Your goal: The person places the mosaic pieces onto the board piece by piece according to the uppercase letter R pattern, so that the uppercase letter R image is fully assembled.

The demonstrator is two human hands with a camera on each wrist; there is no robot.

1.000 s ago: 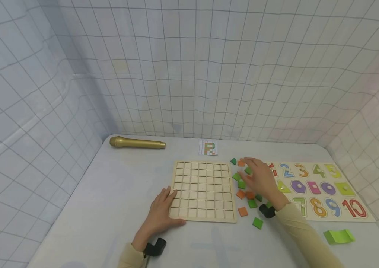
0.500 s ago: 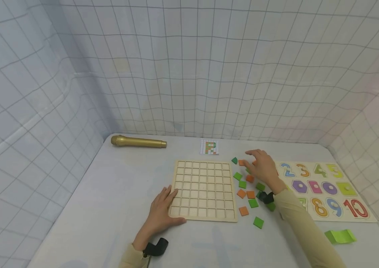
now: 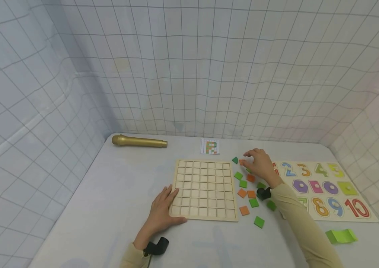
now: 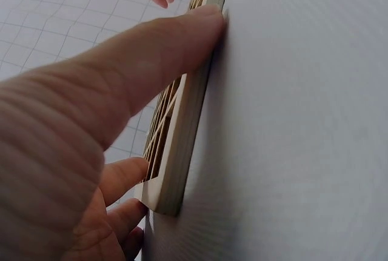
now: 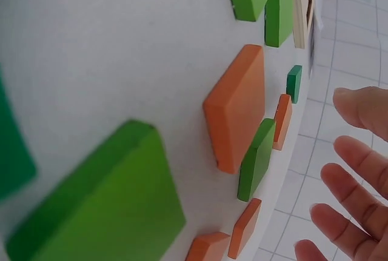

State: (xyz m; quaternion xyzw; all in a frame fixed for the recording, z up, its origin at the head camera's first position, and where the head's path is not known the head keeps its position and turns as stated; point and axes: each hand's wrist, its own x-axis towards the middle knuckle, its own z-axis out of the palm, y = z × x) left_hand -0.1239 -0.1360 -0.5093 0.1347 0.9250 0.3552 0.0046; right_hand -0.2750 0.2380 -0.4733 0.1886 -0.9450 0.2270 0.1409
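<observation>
A pale wooden grid board [image 3: 203, 219] lies flat on the table. My left hand [image 3: 163, 210] rests at its near left corner, fingers along the left edge and thumb at the front edge; the left wrist view shows the thumb [image 4: 182, 40] on the rim. My right hand [image 3: 261, 163] hovers over loose tiles right of the board, its fingers apart with nothing between them. Below it lie orange tiles [image 5: 239, 109] and green tiles [image 5: 103, 203], some hidden behind the hand in the head view. A dark green rounded piece [image 3: 235, 160] lies beside the board's far right corner.
A number and shape puzzle board [image 3: 340, 218] lies to the right, partly behind the right arm. Closer in is a bright green curved block [image 3: 341, 236]. A gold microphone [image 3: 139, 142] and a small pattern card [image 3: 210, 146] lie toward the back, before a grid-patterned curtain [image 3: 189, 74].
My right hand first drew slightly back to the right above the tiles, then shifted a little left, uncovering an orange tile. My left hand stays at the grid board's corner.
</observation>
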